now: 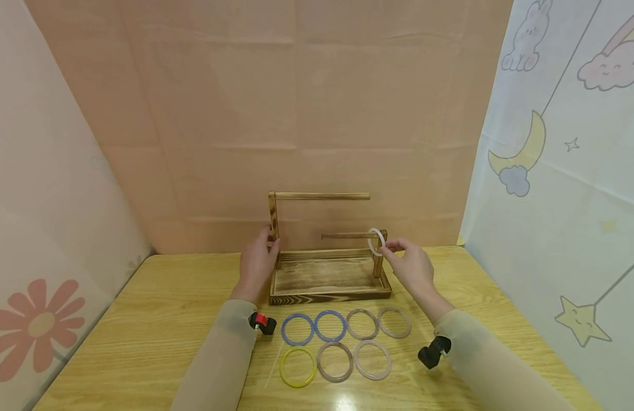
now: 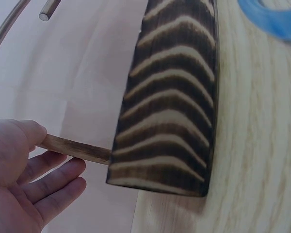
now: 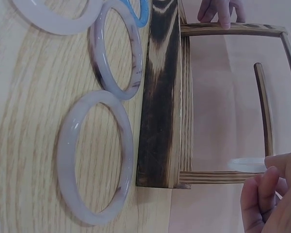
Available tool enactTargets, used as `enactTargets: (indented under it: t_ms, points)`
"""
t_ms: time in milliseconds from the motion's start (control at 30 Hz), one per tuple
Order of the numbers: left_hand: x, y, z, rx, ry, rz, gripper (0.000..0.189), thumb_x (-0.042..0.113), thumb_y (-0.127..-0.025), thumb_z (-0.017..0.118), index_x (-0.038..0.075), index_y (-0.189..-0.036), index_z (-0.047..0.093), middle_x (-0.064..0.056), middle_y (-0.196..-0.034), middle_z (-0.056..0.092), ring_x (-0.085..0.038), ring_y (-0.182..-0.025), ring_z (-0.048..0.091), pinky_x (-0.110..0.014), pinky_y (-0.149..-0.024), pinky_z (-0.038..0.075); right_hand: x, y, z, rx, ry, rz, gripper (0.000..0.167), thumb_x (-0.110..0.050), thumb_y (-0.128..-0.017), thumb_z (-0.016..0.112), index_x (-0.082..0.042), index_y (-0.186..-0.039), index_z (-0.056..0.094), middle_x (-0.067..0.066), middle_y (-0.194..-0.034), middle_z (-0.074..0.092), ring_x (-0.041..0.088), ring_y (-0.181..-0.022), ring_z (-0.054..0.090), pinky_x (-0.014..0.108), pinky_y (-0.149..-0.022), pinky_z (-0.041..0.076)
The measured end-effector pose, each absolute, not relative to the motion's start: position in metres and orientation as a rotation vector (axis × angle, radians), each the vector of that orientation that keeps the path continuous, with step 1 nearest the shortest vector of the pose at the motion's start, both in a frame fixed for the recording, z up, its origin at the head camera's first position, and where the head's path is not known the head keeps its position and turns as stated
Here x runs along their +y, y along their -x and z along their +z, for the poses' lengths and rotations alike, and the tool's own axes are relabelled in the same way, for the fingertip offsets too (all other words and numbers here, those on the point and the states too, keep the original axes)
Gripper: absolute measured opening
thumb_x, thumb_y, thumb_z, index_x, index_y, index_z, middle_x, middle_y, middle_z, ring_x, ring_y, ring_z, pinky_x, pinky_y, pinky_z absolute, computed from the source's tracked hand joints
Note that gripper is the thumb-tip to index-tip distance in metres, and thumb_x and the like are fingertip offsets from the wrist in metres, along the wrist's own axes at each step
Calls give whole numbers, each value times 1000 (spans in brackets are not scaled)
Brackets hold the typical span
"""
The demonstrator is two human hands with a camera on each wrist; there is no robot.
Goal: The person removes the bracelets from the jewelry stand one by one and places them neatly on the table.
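Observation:
A dark-grained wooden bangle stand has a tray base [image 1: 329, 298], a tall left post with an upper rod [image 1: 322, 196], and a shorter right post with a lower rod [image 1: 348, 236]. My left hand [image 1: 257, 260] grips the left post, thumb on the near side and fingers behind it. At the stand's right end, my right hand [image 1: 412, 265] pinches a white bangle [image 1: 369, 244] between thumb and fingers. That bangle encircles the lower rod close to the right post; the right wrist view shows the white bangle [image 3: 245, 165] nearly edge-on.
In front of the stand lie two rows of bangles: a blue one [image 1: 283, 329], another blue one [image 1: 330, 311], a yellow one [image 1: 298, 385] and several pale or brownish ones, such as a mottled bangle [image 1: 334, 379]. A fabric backdrop [image 1: 307, 114] hangs behind the table.

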State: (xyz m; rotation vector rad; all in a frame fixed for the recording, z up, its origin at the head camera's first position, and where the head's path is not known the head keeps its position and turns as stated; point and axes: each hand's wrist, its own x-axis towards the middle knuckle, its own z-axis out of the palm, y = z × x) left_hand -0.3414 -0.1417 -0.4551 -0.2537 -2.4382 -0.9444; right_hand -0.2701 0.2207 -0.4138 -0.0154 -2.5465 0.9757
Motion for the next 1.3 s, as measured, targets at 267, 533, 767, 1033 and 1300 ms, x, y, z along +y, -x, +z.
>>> enactTargets:
  t_ms: [267,533,767,1033,1300]
  points:
    - [-142,341,-455,-2441,260,-954,50,26,-115,65,1,-157,55,-23,-120,78,-35,-90,81,-51,-66,63,220,272,-414,-2557,32,989,31,-36,-109,73,-10,-126,79,15,-129,77,23,-63,58,35,-52,38]
    - [-142,342,-456,-2430,269,-960,48,26,-115,65,1,-155,57,-20,-126,78,-34,-95,81,-52,-73,65,220,271,-414,-2542,28,986,30,-35,-109,72,-10,-125,80,15,-127,78,20,-63,63,35,-53,42]
    - [-141,341,-456,-2432,261,-967,49,26,-114,65,2,-157,56,-21,-128,77,-34,-96,81,-52,-74,65,219,272,-415,-2536,46,977,27,-33,-110,72,-12,-125,81,14,-128,78,23,-65,59,36,-53,38]
    - [-142,341,-456,-2432,268,-943,51,25,-114,66,1,-157,55,-23,-125,77,-35,-94,80,-53,-73,64,215,271,-411,-2518,32,992,28,-33,-110,72,-12,-125,81,15,-128,78,20,-54,44,32,-49,31]
    - [-142,343,-457,-2433,256,-921,50,25,-114,66,1,-156,56,-22,-121,78,-36,-92,80,-53,-72,63,208,274,-408,-2508,36,986,30,-36,-109,73,-12,-125,82,13,-127,79,21,-59,48,33,-51,33]
